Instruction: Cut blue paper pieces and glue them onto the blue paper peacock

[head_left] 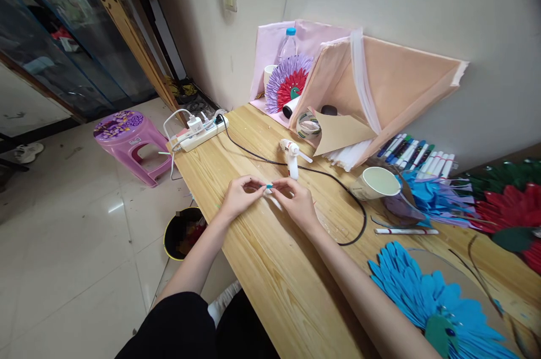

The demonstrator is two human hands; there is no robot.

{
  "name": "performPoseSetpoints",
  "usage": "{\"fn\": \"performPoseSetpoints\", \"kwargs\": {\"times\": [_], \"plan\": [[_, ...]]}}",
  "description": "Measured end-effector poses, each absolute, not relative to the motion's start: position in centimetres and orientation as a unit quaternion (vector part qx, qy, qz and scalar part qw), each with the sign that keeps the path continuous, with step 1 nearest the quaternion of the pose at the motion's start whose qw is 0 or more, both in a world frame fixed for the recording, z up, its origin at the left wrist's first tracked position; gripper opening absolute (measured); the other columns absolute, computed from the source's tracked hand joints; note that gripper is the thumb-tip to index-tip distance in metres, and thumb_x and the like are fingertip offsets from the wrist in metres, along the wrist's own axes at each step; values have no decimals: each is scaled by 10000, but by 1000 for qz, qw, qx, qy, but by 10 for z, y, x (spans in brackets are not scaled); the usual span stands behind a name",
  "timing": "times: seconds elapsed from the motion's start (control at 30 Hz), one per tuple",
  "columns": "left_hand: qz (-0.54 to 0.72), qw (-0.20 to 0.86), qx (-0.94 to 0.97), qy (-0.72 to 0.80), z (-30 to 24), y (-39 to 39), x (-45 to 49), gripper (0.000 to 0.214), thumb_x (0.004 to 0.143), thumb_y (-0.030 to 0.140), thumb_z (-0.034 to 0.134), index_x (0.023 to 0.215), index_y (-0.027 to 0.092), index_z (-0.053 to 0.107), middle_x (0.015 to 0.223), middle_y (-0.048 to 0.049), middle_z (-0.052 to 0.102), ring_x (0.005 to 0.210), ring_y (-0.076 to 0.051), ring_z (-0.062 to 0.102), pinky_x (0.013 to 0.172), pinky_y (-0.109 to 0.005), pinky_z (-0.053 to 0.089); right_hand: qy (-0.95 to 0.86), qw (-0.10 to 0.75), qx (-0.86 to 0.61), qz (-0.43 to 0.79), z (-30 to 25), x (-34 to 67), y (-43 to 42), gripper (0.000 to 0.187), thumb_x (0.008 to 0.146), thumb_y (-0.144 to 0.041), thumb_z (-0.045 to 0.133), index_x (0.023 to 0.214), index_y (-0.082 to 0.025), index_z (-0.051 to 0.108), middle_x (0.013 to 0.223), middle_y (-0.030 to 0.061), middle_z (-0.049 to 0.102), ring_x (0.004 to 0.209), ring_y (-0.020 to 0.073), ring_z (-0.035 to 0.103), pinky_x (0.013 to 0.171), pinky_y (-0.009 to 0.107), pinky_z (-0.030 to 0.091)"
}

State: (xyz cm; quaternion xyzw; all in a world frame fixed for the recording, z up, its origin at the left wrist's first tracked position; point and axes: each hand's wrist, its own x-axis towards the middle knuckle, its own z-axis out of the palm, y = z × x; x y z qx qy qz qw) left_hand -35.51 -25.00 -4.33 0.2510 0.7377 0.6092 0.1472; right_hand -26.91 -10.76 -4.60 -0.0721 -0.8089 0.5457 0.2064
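Observation:
My left hand (pixel 242 195) and my right hand (pixel 296 200) meet over the wooden table (pixel 270 269), fingertips pinched together on a small teal piece (pixel 269 185) between them. A thin white strip lies under the hands on the wood. Just beyond the fingers stands a white glue gun (pixel 291 156) with its black cord (pixel 338 184) looping across the table.
A white power strip (pixel 202 132) sits at the table's far left corner. A paper cup (pixel 375 183), markers (pixel 416 155), a blue paper peacock fan (pixel 426 297), red and green paper pieces (pixel 507 207), and peach card sheets (pixel 380 88) crowd the right. A pink stool (pixel 129 142) and bin (pixel 183 232) stand on the floor.

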Motion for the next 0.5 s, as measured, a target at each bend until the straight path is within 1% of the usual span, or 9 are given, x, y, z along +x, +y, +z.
{"fn": "performPoseSetpoints", "kwargs": {"times": [0.23,0.5], "plan": [[612,153,249,735,-42,-250,-355,177,687,295,682,760,135,661,759,-59,697,681,-154,651,666,-257,534,-806,212,-67,548,-49,-268,-105,163,789,-325,602,846,-186,665,833,48,688,752,176,636,718,305,507],[615,171,243,731,-45,-250,-356,180,684,289,682,769,130,667,763,-65,705,678,-155,657,665,-262,540,-804,216,-57,552,-53,-268,-102,164,787,-311,606,867,-182,667,849,53,683,761,179,641,726,310,516]]}}
